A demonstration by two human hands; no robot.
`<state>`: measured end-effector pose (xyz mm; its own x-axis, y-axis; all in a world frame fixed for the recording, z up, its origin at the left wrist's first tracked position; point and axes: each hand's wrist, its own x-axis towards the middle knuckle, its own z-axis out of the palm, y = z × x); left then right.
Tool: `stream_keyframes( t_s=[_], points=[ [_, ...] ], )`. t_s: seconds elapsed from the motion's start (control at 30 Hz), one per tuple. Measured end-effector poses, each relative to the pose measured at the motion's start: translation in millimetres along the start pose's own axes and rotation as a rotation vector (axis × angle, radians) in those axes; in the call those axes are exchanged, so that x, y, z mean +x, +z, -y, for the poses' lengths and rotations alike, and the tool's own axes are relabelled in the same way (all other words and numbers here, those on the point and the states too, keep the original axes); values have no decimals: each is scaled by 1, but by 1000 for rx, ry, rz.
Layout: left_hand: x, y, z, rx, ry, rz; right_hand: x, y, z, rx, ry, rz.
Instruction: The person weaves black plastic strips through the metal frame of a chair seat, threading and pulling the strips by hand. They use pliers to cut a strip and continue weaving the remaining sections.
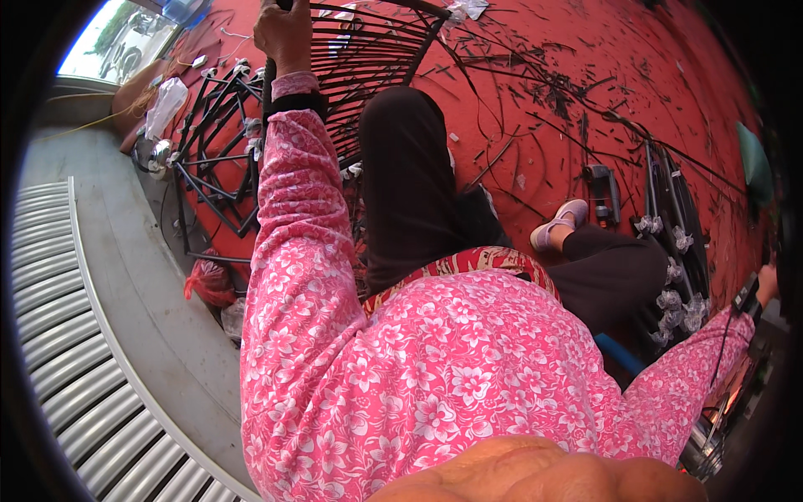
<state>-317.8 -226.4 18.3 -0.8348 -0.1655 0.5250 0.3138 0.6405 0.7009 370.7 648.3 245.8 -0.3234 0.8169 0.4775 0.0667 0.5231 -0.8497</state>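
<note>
My left hand [283,38] reaches up to the top of the view and is closed round the edge bar of a black slatted frame [381,60]. Thin dark strips run across this frame in rows, like a woven chair panel, and its upper part passes out of view. My left forearm lies along its left side, and my bent knee is just below it. At the far right rim my right hand [765,284] is stretched out sideways, small and dim. Its fingers cannot be made out, nor whether it holds anything.
Black tube frames [219,163] with wrapped feet stand at the left, near a red plastic bag [209,282]. A curved roller conveyor [71,309] fills the lower left. Dark strip scraps litter the red floor [519,100]. More wrapped tube legs [676,243] lie at the right.
</note>
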Motion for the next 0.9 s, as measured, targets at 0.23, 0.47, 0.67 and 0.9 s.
stream_keyframes(
  t_s=[0.23, 0.47, 0.67, 0.9],
  points=[
    [-20, -16, -23, -126, 32, 54, -121, 324, -113, -235, 585, -2],
    [-53, -33, -58, -215, 108, 81, -358, 618, 9, 128, 278, 714],
    [-78, -45, -88, -245, 147, 175, -428, 708, 63, -125, -274, 700],
    [-67, -60, -76, -378, 234, 121, -405, 650, 80, 135, 1, 961]
  ],
)
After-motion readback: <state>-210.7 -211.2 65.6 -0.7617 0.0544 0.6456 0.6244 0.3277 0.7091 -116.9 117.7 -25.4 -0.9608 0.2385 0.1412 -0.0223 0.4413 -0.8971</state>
